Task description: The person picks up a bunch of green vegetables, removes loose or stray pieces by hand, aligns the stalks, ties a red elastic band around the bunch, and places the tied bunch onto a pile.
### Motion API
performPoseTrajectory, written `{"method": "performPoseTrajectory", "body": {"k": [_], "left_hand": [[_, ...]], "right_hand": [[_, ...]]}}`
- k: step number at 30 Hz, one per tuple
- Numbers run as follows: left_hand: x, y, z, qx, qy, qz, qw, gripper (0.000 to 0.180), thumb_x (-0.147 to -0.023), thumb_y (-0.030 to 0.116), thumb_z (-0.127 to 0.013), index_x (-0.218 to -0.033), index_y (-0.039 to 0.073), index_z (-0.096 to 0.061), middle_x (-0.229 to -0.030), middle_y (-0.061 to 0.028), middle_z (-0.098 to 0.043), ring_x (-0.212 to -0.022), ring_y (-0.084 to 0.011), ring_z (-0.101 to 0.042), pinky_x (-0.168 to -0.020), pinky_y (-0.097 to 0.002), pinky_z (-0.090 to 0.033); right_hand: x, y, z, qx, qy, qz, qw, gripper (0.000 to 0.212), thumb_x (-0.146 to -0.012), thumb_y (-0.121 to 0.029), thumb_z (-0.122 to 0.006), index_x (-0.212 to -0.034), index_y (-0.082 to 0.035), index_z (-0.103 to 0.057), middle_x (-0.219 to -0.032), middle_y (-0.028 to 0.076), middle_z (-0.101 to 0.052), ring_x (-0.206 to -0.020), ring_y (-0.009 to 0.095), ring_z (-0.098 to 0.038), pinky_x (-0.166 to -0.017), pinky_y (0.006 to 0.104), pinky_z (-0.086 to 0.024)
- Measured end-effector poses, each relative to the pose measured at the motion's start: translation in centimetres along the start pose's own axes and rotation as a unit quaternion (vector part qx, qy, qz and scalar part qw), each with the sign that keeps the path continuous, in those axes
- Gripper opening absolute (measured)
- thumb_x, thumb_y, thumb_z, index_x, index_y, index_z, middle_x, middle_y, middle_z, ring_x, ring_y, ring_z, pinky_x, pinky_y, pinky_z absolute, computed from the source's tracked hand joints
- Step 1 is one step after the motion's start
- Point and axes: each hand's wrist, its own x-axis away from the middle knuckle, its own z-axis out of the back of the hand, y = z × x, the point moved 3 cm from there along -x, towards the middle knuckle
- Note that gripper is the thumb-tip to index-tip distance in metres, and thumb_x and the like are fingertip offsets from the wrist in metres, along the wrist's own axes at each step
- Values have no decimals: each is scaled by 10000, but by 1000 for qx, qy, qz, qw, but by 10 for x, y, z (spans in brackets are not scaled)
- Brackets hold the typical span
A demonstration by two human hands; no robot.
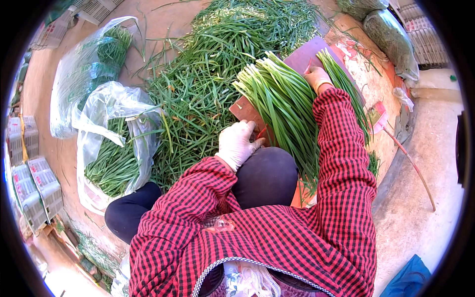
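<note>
Green stalk bundle between left fingers, grip unclear, and right fingers, pinching red tie.

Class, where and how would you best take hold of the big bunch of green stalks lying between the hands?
Probably around the big bunch, just below its pale ends, with the left hand coming from the left: the stalks lie close and roughly parallel there, while the leafy end spreads more loosely.
</note>
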Motion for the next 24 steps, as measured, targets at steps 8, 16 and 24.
{"method": "performPoseTrajectory", "body": {"k": [8, 16, 24], "left_hand": [[-11, 7, -2, -79, -33, 12, 996, 359, -831, 371, -722, -927, 52, -588, -797, -120, -679, -721, -356, -676, -637, -456, -533], [-5, -18, -17, 220, -35, 142, 965, 161, -844, 97, -725, -964, 39, -635, -761, -89, -695, -681, -187, -683, -649, -317, -549], [15, -56, -5, 485, -94, 221, 841, 217, -881, 45, -687, -1081, 8, -611, -889, -68, -679, -774, -149, -662, -712, -284, -550]], "right_hand": [[33, -21, -4, -77, 98, 39, 991, 311, -777, -364, -699, -981, -129, -690, -973, 165, -717, -963, 348, -682, -872, 413, -516], [19, -19, -21, -428, 35, 148, 891, 283, -875, -108, -670, -1141, -18, -704, -905, 56, -719, -817, 110, -654, -760, 254, -513], [32, -36, -38, -436, -45, 182, 880, 194, -909, -105, -634, -1055, -16, -725, -971, 65, -730, -882, 133, -660, -858, 275, -516]]}}
